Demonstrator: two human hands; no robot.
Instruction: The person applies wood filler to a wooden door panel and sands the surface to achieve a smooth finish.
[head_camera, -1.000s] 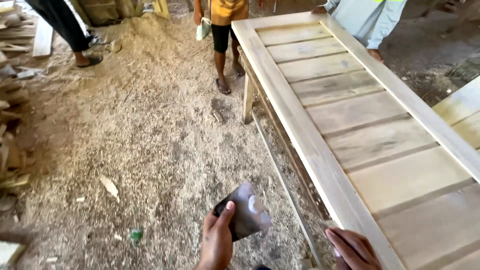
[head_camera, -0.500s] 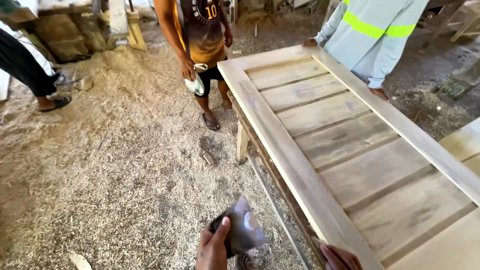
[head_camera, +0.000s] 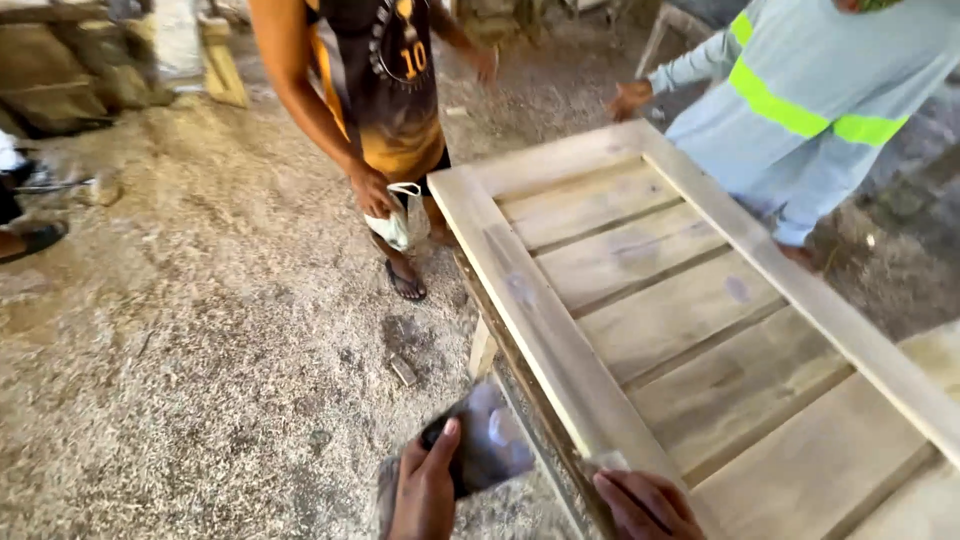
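Both co-workers now stand nearer the wooden door (head_camera: 700, 330). Left hand (head_camera: 425, 490) pinches dark sandpaper (head_camera: 485, 440); right hand (head_camera: 645, 505) presses flat on the door's edge.

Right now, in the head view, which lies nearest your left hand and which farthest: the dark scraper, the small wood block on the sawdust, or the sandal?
1. Dark scraper, in the left hand.
2. Small wood block, ahead on the sawdust.
3. Sandal, farther ahead, beside the door panel.
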